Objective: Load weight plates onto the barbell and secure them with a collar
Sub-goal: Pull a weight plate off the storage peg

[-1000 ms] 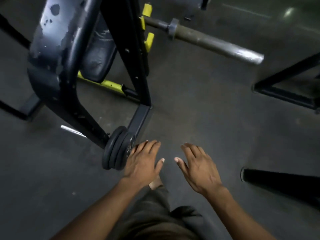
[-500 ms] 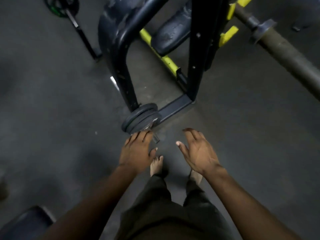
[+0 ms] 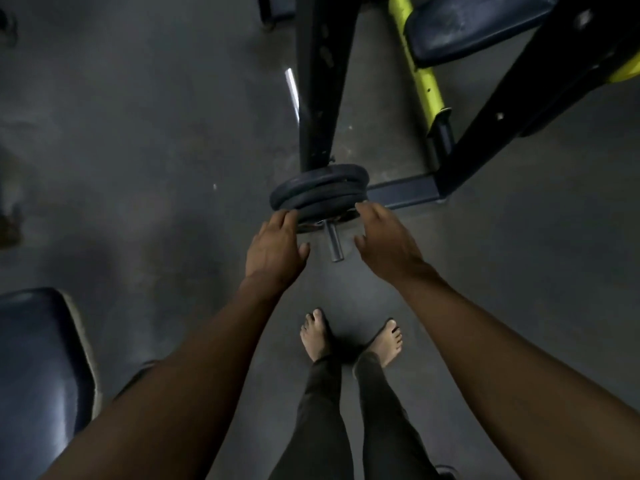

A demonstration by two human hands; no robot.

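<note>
Your left hand (image 3: 275, 245) and right hand (image 3: 386, 242) are spread open, fingertips at the rim of the weight plates (image 3: 318, 190), nothing gripped. Dark round discs, stacked on a steel peg (image 3: 334, 242) at twelve o'clock from your bare feet (image 3: 317, 334). No lettering readable. Black frame (image 3: 322, 81) behind them.

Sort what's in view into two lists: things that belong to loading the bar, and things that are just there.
For the job:
- stack of weight plates on the storage peg
- left hand at the plates' left edge
- right hand at their right edge

Just there:
- black rack frame
- yellow bar
- bench pad
- blue seat
- bare feet
</note>
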